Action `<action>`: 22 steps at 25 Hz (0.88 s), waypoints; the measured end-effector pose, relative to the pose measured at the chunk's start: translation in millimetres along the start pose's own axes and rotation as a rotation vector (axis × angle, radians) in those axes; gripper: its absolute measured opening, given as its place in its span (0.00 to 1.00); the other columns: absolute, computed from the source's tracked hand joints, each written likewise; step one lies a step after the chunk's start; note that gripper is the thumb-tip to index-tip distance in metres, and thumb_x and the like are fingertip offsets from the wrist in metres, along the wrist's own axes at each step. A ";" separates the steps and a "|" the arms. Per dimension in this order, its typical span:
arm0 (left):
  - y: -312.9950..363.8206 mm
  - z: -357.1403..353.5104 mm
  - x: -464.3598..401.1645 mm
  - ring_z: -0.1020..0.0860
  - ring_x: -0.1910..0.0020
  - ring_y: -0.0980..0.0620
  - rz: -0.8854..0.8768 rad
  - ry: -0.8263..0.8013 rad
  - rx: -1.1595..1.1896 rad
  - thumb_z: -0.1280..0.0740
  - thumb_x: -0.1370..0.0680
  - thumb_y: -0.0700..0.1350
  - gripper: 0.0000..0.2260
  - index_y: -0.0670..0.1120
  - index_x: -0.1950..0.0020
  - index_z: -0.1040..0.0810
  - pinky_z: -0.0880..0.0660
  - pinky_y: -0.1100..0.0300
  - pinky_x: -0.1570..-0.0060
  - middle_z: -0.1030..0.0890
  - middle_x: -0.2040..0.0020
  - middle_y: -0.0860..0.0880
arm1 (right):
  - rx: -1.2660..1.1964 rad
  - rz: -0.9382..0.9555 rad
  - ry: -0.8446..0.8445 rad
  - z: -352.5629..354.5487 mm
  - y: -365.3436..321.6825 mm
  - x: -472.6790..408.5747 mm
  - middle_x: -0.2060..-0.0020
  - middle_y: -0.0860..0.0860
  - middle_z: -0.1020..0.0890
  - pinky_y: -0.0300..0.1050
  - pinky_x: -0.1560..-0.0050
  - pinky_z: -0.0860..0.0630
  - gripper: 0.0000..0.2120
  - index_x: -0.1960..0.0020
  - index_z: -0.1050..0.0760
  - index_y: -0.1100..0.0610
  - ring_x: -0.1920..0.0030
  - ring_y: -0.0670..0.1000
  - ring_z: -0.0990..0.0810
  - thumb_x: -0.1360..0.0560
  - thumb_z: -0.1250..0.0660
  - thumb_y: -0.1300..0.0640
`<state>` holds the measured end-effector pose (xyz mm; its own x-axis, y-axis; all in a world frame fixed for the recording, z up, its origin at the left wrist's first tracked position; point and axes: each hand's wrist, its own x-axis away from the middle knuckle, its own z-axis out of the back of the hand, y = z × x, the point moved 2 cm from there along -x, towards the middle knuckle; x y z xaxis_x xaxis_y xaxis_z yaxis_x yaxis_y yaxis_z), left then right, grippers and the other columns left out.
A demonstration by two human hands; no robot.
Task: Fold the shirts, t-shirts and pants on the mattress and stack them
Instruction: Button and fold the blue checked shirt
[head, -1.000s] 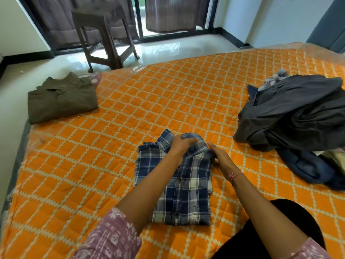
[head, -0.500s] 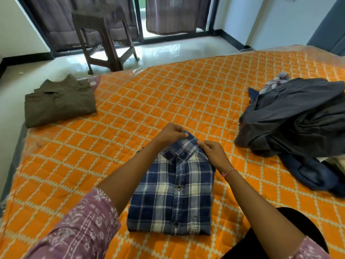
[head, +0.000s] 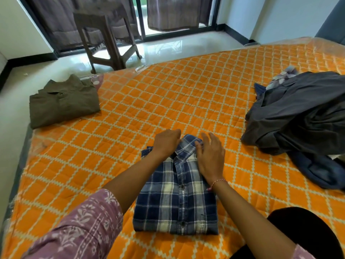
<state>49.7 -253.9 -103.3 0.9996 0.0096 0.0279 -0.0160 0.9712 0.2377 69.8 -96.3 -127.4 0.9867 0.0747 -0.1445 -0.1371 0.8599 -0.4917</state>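
One olive shirt (head: 63, 101) lies folded. The left hand (head: 166, 143) pinches the folded plaid shirt (head: 177, 199) at its collar, the right hand (head: 211, 157) is relaxed, and a dark heap (head: 298, 113) waits unfolded.

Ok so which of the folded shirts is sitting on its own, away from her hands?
The olive-green shirt, folded at the mattress's far left corner with nothing touching it. The blue plaid shirt lies under both hands.

Folded shirts (head: 176, 193) (head: 63, 101) – two; unfolded pile (head: 302, 116) – maybe four
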 end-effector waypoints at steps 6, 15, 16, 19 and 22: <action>-25.8 -15.2 28.4 0.24 0.44 0.42 0.026 0.273 -0.040 0.36 0.21 0.52 0.17 0.43 0.37 0.25 0.28 0.48 0.51 0.24 0.40 0.42 | 0.235 0.178 -0.406 -47.9 -9.7 43.6 0.28 0.48 0.71 0.57 0.44 0.88 0.44 0.27 0.68 0.40 0.29 0.53 0.75 0.40 0.78 0.24; 25.0 -9.7 96.3 0.28 0.36 0.41 -0.069 0.269 -0.005 0.40 0.22 0.58 0.22 0.44 0.36 0.25 0.34 0.44 0.38 0.26 0.36 0.41 | -0.574 -0.435 -0.424 22.8 54.8 -25.2 0.53 0.59 0.20 0.43 0.59 0.30 0.07 0.52 0.24 0.58 0.60 0.52 0.25 0.20 0.40 0.58; 53.5 -26.5 107.2 0.27 0.36 0.42 -0.176 0.162 -0.030 0.44 0.23 0.63 0.26 0.45 0.36 0.24 0.34 0.44 0.37 0.25 0.35 0.42 | -0.542 -0.468 -0.559 27.7 61.6 -21.9 0.62 0.56 0.22 0.40 0.65 0.32 0.07 0.56 0.24 0.59 0.66 0.50 0.28 0.21 0.39 0.61; 99.4 -66.0 116.8 0.34 0.29 0.43 -0.130 -0.055 -0.110 0.55 0.26 0.71 0.39 0.44 0.30 0.29 0.46 0.40 0.31 0.30 0.29 0.41 | -0.598 -0.473 -0.705 32.7 72.9 -13.2 0.65 0.54 0.25 0.41 0.70 0.34 0.09 0.55 0.23 0.61 0.69 0.49 0.31 0.24 0.41 0.69; 98.4 -84.5 115.8 0.37 0.27 0.41 -0.038 -0.063 -0.104 0.52 0.29 0.71 0.43 0.40 0.29 0.31 0.50 0.40 0.31 0.34 0.28 0.39 | -0.373 -0.262 -0.700 32.2 82.6 -15.8 0.64 0.54 0.23 0.38 0.68 0.32 0.08 0.52 0.21 0.61 0.67 0.48 0.30 0.25 0.37 0.70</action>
<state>165.9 -137.1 -158.7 0.9958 -0.0393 0.0826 0.0276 0.9901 0.1378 45.7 -10.2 -138.1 0.8002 0.2980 0.5204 0.2061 0.6783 -0.7053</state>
